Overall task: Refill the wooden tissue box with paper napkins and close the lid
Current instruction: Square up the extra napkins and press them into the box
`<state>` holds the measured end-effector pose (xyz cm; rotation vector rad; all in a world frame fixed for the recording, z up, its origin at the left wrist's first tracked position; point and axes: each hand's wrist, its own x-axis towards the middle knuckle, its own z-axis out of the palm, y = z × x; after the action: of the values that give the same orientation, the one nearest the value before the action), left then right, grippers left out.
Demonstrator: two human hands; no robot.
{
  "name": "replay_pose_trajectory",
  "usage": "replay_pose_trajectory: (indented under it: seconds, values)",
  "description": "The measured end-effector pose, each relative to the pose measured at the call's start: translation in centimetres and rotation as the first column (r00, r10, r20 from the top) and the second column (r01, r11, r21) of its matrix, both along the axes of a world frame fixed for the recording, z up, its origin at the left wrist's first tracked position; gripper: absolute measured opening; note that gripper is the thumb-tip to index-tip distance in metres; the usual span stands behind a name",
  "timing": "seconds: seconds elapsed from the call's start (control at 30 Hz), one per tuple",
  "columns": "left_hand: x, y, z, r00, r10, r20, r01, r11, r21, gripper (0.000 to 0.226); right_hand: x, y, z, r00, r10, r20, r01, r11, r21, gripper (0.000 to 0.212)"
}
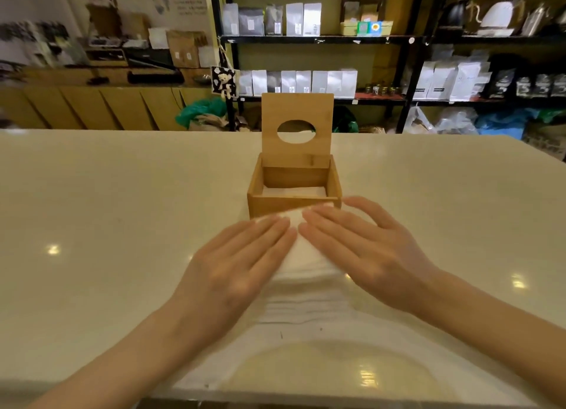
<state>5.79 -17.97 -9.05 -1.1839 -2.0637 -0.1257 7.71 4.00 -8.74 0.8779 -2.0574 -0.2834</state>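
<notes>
A wooden tissue box [294,205] stands mid-table with its lid [297,116] swung upright; the lid has an oval hole. A few white napkins lie low inside the box [292,191]. Just in front of the box rests a tall stack of white paper napkins [301,274]. My left hand [235,267] and my right hand [364,246] lie flat on the top of the stack, fingers stretched and close together, fingertips nearly meeting near the box's front wall. The hands hide most of the top napkin.
The cream table [122,225] spreads wide on both sides. Beyond its far edge stand black shelves [321,39] of white pouches and kettles, a wooden counter [92,102] on the left and bags on the floor.
</notes>
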Motion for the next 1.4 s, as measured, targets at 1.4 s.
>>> replay_pose_trajectory:
  seconds: [1.4]
  values:
    - [-1.8, -0.2, -0.5, 0.286, 0.047, 0.957, -0.298, 0.954, 0.042, 0.061, 0.1, 0.5, -0.5, 0.362, 0.057, 0.93, 0.59, 0.759, -0.276, 0.06]
